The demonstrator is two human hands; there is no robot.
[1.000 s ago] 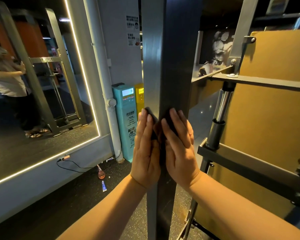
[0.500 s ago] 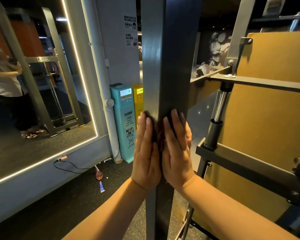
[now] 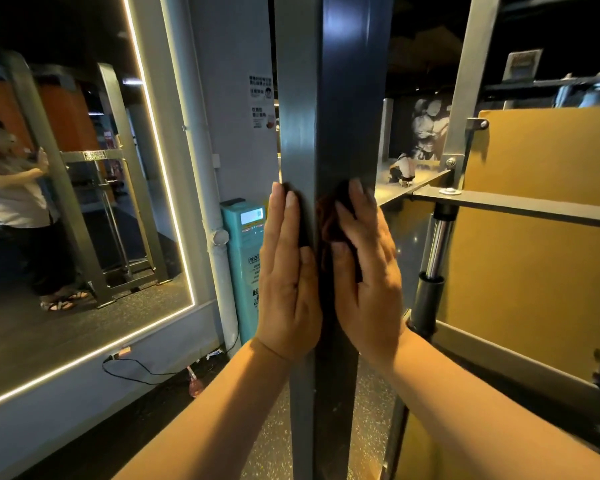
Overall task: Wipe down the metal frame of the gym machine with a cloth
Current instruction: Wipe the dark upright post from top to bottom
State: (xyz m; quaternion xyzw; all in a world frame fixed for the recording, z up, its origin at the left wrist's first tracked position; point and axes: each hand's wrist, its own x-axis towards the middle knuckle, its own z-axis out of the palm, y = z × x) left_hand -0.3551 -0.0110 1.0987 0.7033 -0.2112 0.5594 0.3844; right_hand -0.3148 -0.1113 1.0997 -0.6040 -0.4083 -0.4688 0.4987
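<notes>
A dark square metal post [image 3: 340, 98] of the gym machine stands upright in the middle of the view. A dark cloth [image 3: 329, 223] is wrapped round its near corner at mid height. My left hand [image 3: 286, 278] lies flat, fingers straight, pressing the cloth against the post's left face. My right hand [image 3: 366, 265] presses the cloth against the right face with straight fingers pointing up. Most of the cloth is hidden under both palms.
To the right are a yellow panel [image 3: 541, 271], grey crossbars [image 3: 520, 202] and a chrome piston [image 3: 437, 247]. A teal kiosk [image 3: 243, 265] and a white pipe [image 3: 208, 188] stand behind on the left, beside a lit mirror [image 3: 84, 202]. A small bottle [image 3: 194, 386] and a cable lie on the floor.
Both hands have slid the cloth upward along the post, the right hand a little more than the left.
</notes>
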